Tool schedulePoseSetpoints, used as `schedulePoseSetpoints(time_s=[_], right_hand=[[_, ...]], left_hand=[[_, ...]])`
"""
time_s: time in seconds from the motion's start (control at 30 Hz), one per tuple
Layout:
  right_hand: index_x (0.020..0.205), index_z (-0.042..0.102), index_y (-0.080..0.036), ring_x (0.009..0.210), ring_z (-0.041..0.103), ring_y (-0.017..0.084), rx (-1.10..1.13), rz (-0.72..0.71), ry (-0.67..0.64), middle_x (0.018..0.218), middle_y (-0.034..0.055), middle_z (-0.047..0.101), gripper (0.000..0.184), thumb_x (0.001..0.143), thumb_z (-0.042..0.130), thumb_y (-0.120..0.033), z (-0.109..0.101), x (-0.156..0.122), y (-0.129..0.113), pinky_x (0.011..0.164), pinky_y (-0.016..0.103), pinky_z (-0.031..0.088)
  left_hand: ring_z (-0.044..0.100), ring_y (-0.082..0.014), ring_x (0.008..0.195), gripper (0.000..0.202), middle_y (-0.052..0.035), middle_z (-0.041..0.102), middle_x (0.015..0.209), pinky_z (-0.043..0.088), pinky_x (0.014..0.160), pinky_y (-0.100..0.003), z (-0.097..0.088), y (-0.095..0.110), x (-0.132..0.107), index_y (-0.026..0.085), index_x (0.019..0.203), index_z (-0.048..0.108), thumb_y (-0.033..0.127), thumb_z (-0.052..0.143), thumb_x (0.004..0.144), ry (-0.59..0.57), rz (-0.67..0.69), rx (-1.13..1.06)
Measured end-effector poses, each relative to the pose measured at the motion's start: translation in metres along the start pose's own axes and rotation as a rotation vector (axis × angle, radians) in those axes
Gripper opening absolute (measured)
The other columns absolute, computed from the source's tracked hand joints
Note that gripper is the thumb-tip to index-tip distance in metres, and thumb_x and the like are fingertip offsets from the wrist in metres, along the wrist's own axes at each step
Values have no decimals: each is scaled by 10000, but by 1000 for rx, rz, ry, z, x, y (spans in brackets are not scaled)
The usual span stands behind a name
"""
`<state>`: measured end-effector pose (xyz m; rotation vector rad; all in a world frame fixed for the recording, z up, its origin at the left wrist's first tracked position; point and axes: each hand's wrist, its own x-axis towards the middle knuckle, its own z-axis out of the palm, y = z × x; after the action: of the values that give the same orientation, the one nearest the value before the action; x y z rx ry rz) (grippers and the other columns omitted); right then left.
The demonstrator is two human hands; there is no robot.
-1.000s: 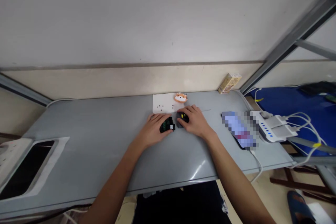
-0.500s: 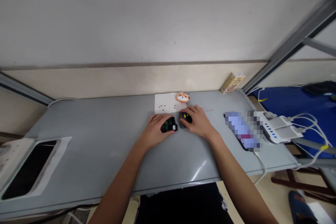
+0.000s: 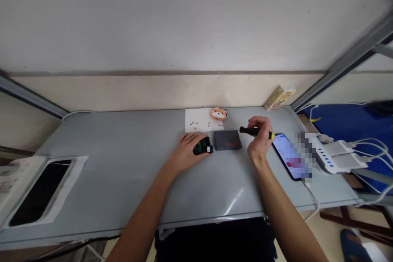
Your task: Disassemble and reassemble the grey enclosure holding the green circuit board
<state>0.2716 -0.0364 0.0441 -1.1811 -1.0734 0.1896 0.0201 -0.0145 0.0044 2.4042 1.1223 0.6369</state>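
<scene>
My left hand [image 3: 183, 150] is closed around a small circuit board [image 3: 201, 146], green with black parts and a small white square at its right end. Just right of it lies a dark grey box [image 3: 227, 141], flat on the desk and apart from the board. Beyond the box's right side, my right hand [image 3: 260, 141] grips a screwdriver [image 3: 248, 131] by its black handle with a yellow end. Its thin shaft points left, above the box's far edge. Several tiny dark screws [image 3: 193, 123] lie on a white sheet [image 3: 201, 115] behind the board.
An orange animal-face case [image 3: 218, 114] sits on the sheet's right corner. To the right are a lit phone [image 3: 288, 155], a white power strip [image 3: 327, 161] with cables, and a small carton [image 3: 280, 98] near the wall. A dark-screened device [image 3: 43, 192] lies far left on the grey desk [image 3: 123, 172].
My right hand has moved right, off the dark grey box, and now shows the screwdriver drawn out sideways. My left hand still holds the circuit board. The view has shifted slightly.
</scene>
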Motion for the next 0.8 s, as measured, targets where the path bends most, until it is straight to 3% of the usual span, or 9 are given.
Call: schedulePoseSetpoints(time_s=[0.07,0.13,0.27,0.37,0.47,0.63,0.8], right_hand=[[829,607,-207,617,526,143,-36,191,-77,711,-2,556,445,1006,419,-570,2,0,4,579,284,433],[829,603,-206,629,530,139,-72,283,-169,711,-14,565,398,964,524,-572,7,-3,6,585,272,445],[944,648,-213,703,554,156,-107,309,-362,802,-1,627,348,932,594,-557,15,-11,6,615,277,481],[955,658,-211,745,580,164,-136,277,-436,837,12,666,327,938,600,-532,19,-16,6,709,299,502],[943,657,-208,791,610,174,-142,243,-466,854,22,686,319,942,598,-521,21,-18,6,787,314,502],[937,653,-216,778,606,179,-74,282,-476,848,27,672,325,949,579,-532,21,-19,4,681,292,510],[882,636,-225,699,593,171,42,366,-508,759,10,610,322,948,580,-535,17,-18,-6,599,285,504]], left_hand=[[575,-260,1286,589,-32,663,1363,367,1162,-460,1,1,1,305,1395,544,404,789,869,-5,0,-1],[576,-263,1284,590,-34,660,1367,371,1158,-465,2,2,2,306,1397,545,404,789,868,-10,0,7],[575,-266,1290,599,-38,658,1370,362,1168,-469,2,4,3,308,1403,546,427,785,867,-15,-1,28],[558,-274,1315,612,-50,642,1394,331,1193,-484,1,6,2,306,1416,534,459,773,874,1,3,28],[535,-262,1333,544,-63,631,1392,330,1201,-472,-1,8,1,282,1415,531,445,711,928,74,3,-1],[566,-249,1262,330,-70,650,1308,397,1144,-463,-2,7,1,261,1309,622,366,595,997,271,-82,-5],[604,-254,1191,255,-58,687,1249,423,1098,-468,0,1,3,261,1211,685,332,618,975,408,-196,35]])
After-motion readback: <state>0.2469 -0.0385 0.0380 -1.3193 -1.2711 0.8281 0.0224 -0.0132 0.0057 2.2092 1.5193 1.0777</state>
